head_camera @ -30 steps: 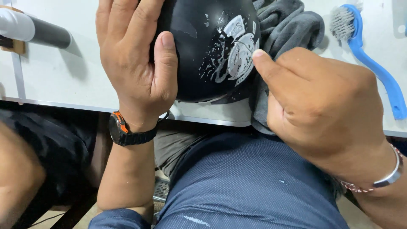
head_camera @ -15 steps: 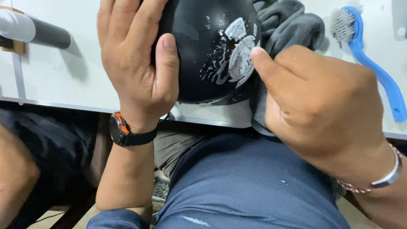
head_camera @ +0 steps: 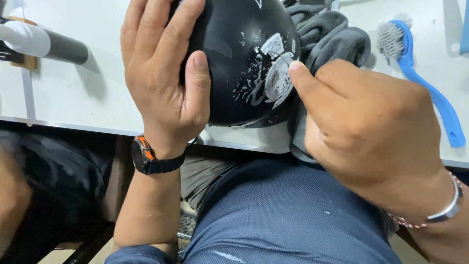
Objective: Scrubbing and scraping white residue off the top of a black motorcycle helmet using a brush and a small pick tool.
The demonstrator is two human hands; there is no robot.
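A round black helmet (head_camera: 244, 54) with a worn white sticker (head_camera: 273, 73) rests at the near edge of a white table (head_camera: 88, 98). My left hand (head_camera: 161, 73) clasps its left side, thumb pressed on the shell. My right hand (head_camera: 366, 127) is curled into a fist, with the thumb tip pushing against the sticker's right edge. A grey cloth (head_camera: 332, 39) lies bunched behind and under the helmet, partly beneath my right hand.
A blue-handled brush (head_camera: 420, 78) lies on the table at the right. A white and dark tube (head_camera: 44, 44) sits at the far left. Another person's arm and dark clothing (head_camera: 29, 186) are at the lower left, below the table edge.
My right thumb has shifted slightly up along the sticker's edge. My left hand keeps its hold on the helmet.
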